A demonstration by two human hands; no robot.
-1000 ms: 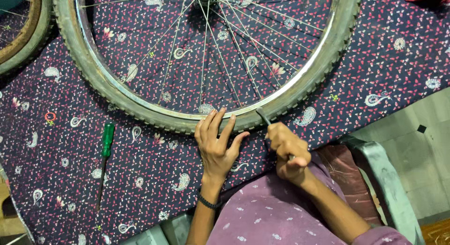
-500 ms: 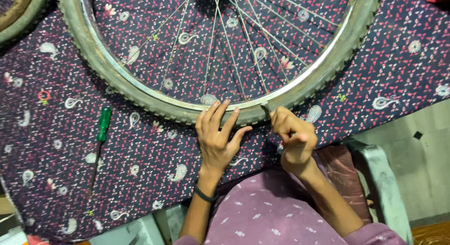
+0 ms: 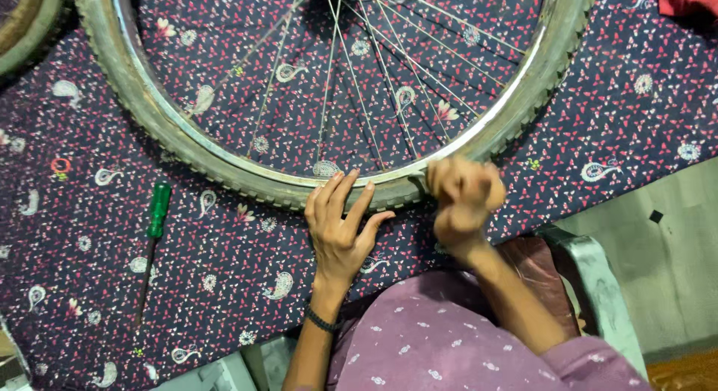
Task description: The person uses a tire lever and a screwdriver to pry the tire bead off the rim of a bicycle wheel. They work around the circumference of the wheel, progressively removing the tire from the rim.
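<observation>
Nearest the camera: mauve patterned garment (image 3: 449, 346) and both forearms reaching up from it. Black band on the left wrist (image 3: 320, 320).

Left hand (image 3: 340, 226): fingers open and spread, fingertips (image 3: 351, 178) resting on the near arc of the bicycle wheel's tyre (image 3: 224, 170), thumb out to the right. Holding nothing, just pressing on the rubber.

Right hand (image 3: 464, 200): curled into a fist at the tyre edge, just beside the left hand. It's motion-blurred, so I cannot tell what it grips, if anything; looks closed tight.

Bicycle wheel lies flat on a dark purple patterned cloth (image 3: 224, 286), knobbly tyre on a shiny metal rim (image 3: 516, 92), spokes (image 3: 359, 92) fanning toward a hub out of frame at the top. Both hands are at its lowest point in view.

Left of the hands, apart from the wheel: a screwdriver with a green handle (image 3: 157, 211), lying on the cloth, shaft pointing toward the person.

Far left top corner: part of a second tyre (image 3: 30, 25). Far right top: a scrap of red fabric (image 3: 688, 1). Right side: a grey floor (image 3: 673, 256) beyond the cloth edge.
</observation>
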